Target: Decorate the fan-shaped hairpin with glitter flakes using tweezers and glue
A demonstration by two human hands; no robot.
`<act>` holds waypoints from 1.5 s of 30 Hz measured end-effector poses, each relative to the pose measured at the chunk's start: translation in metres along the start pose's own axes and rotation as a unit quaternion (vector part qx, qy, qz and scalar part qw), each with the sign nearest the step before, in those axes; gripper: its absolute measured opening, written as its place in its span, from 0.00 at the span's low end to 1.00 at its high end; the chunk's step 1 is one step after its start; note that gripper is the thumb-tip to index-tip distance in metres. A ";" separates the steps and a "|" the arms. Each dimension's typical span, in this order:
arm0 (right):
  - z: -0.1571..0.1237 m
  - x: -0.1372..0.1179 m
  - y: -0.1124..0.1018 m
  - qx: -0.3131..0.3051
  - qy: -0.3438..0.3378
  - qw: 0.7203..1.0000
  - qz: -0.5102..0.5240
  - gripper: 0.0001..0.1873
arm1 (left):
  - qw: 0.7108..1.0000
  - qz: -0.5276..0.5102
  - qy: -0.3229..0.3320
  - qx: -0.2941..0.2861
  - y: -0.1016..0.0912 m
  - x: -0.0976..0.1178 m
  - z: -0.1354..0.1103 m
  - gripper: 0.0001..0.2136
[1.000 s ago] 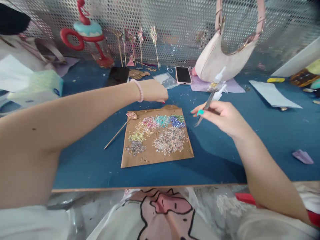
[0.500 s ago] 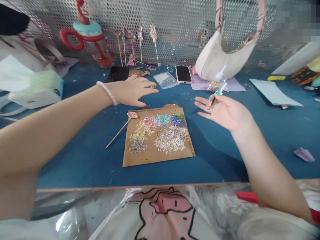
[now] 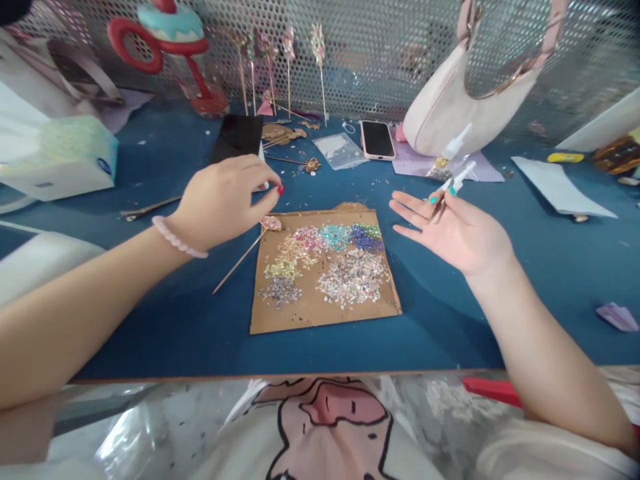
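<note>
If swung low, the curled left hand (image 3: pixel 223 200), contents unclear, could knock the pink-headed stick (image 3: pixel 245 255) at the cardboard's (image 3: pixel 325 317) ten o'clock, scattering its rhinestones (image 3: pixel 353 277); the right hand (image 3: pixel 463 233), at two, pinches tweezers (image 3: pixel 439 209).

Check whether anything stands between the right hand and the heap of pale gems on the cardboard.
Nothing visible does: between the right hand and the pale gems lie only blue tabletop and cardboard. The pink-topped stick lies at the cardboard's left side, off that path.

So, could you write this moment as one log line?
left hand: near cardboard, grip unclear | right hand: holding tweezers | cardboard: coloured gem piles | pink-tipped stick: tip at cardboard corner
</note>
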State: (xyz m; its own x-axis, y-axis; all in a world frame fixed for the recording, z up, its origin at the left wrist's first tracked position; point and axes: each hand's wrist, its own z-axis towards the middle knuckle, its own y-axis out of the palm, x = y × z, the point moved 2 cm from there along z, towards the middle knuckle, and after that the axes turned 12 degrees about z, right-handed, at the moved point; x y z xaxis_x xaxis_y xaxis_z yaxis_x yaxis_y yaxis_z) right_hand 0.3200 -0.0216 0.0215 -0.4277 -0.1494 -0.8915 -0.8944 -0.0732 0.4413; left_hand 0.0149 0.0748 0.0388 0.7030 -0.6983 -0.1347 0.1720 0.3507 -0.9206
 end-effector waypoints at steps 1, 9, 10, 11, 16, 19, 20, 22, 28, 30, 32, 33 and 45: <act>0.000 0.002 0.002 -0.005 0.005 1.000 -0.008 0.08 | 1.000 -0.002 -0.009 -0.007 -0.002 0.000 -0.004 0.12; -0.015 0.017 0.050 -0.130 0.030 0.991 -0.034 0.18 | 0.991 -0.105 0.079 -0.009 -0.006 0.051 -0.012 0.14; -0.018 0.020 0.056 -0.155 0.033 0.987 -0.025 0.18 | 0.985 -0.133 0.112 -0.003 -0.008 0.062 -0.011 0.16; -0.021 0.023 0.062 -0.179 0.028 0.983 -0.010 0.18 | 0.980 -0.153 0.124 -0.005 -0.008 0.072 -0.010 0.17; -0.031 0.029 0.068 -0.244 0.022 0.969 0.029 0.15 | 0.967 -0.186 0.166 -0.046 -0.007 0.092 0.007 0.11; -0.029 0.024 0.061 -0.218 0.000 0.975 0.036 0.12 | 0.972 -0.192 0.126 -0.042 -0.006 0.076 0.022 0.15; -0.027 0.022 0.059 -0.206 -0.009 0.978 0.033 0.11 | 0.977 -0.191 0.088 -0.033 -0.006 0.067 0.026 0.16; -0.024 0.020 0.052 -0.179 -0.026 0.983 0.016 0.10 | 0.983 -0.182 0.028 -0.011 -0.009 0.050 0.028 0.18; -0.016 0.026 0.036 -0.054 -0.126 0.986 -0.096 0.06 | 0.995 0.000 -0.046 -0.086 -0.016 0.020 -0.005 0.16; -0.015 0.029 0.035 -0.007 -0.146 0.976 -0.164 0.06 | 0.989 0.024 -0.067 -0.126 -0.011 0.013 -0.021 0.13; -0.015 0.030 0.037 0.025 -0.145 0.964 -0.222 0.05 | 0.982 0.026 -0.063 -0.174 -0.003 0.007 -0.034 0.16; -0.015 0.031 0.038 0.034 -0.141 0.959 -0.244 0.04 | 0.979 0.015 -0.052 -0.195 0.001 0.004 -0.039 0.15; -0.019 0.041 0.041 0.006 -0.143 0.902 -0.407 0.04 | 0.954 -0.104 0.010 -0.280 0.016 -0.015 -0.040 0.12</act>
State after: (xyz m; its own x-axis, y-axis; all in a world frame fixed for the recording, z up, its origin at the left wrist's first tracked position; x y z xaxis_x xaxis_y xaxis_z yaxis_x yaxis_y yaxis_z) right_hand 0.2678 -0.0495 0.0048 0.3568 0.2101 -0.9103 -0.9280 -0.0323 -0.3712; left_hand -0.0204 0.0659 0.0111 0.6801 -0.7297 0.0705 -0.0933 -0.1815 -0.9790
